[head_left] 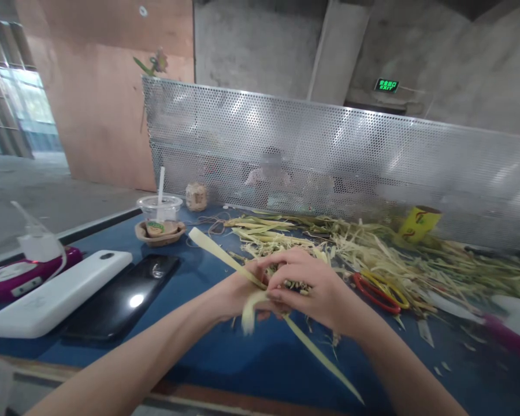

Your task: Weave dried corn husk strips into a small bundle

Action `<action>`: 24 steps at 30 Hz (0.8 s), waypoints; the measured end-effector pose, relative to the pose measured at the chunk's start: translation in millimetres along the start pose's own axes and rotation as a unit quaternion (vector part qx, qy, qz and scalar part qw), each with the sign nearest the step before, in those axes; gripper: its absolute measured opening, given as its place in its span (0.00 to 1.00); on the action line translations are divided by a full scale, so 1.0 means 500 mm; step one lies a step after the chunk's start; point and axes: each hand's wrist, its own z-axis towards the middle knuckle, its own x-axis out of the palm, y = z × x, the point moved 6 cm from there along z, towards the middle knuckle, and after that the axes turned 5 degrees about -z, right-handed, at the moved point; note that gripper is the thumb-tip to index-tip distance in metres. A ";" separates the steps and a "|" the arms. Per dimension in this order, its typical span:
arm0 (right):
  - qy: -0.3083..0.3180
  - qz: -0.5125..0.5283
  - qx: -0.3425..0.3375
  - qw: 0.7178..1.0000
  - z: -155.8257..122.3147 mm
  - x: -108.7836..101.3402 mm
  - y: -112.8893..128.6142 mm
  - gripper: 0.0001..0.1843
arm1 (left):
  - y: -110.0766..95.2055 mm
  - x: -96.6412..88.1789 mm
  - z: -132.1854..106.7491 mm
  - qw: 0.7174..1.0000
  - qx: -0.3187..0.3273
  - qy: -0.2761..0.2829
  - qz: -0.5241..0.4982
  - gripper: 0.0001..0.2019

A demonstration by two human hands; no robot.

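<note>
My left hand and my right hand meet above the blue table. Between them runs a long pale-green leaf strip; one end points up to the left and a narrow tail slants down to the right. A shorter curled end hangs under my right fingertips. The right thumb and fingers pinch the strip, while the left fingers, partly hidden behind, close around it. Small cut stems show beside the right fingers; whether they are held or lie behind I cannot tell.
Loose dry leaves spread over the back and right, with red-and-yellow-handled scissors and a yellow tube. To the left are a black phone, a white power bank and a lidded cup. A perforated metal screen stands behind.
</note>
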 end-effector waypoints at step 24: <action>0.058 0.248 0.280 0.926 0.000 0.034 -0.039 0.04 | 0.007 -0.011 -0.009 0.995 -0.009 -0.053 0.088 0.50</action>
